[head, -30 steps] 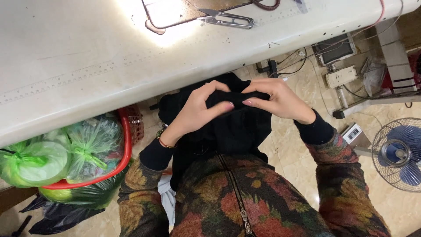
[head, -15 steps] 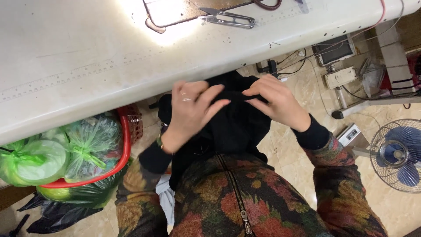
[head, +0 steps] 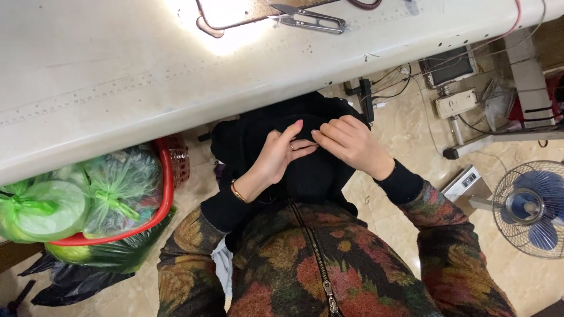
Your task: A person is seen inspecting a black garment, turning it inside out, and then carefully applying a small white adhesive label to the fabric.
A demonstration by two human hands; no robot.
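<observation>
A bundle of black fabric (head: 314, 176) lies on my lap, just below the edge of the white work table (head: 117, 88). My left hand (head: 276, 158) pinches the fabric near its top, fingers curled, a thin gold bracelet on the wrist. My right hand (head: 349, 144) grips the same fabric right beside it, fingertips almost touching those of the left. I wear a dark flower-patterned zip jacket (head: 317, 264) over black sleeves.
Small metal thread snips (head: 308, 20) lie on the table's far side beside a brightly lit patch. A red basket (head: 167, 182) with green plastic bags (head: 76, 196) stands on the floor at left. At right stand a floor fan (head: 531, 208), cables and a metal stand.
Both hands have drawn closer together on the black fabric, the left hand turning from spread flat to a pinching grip. The view has shifted slightly.
</observation>
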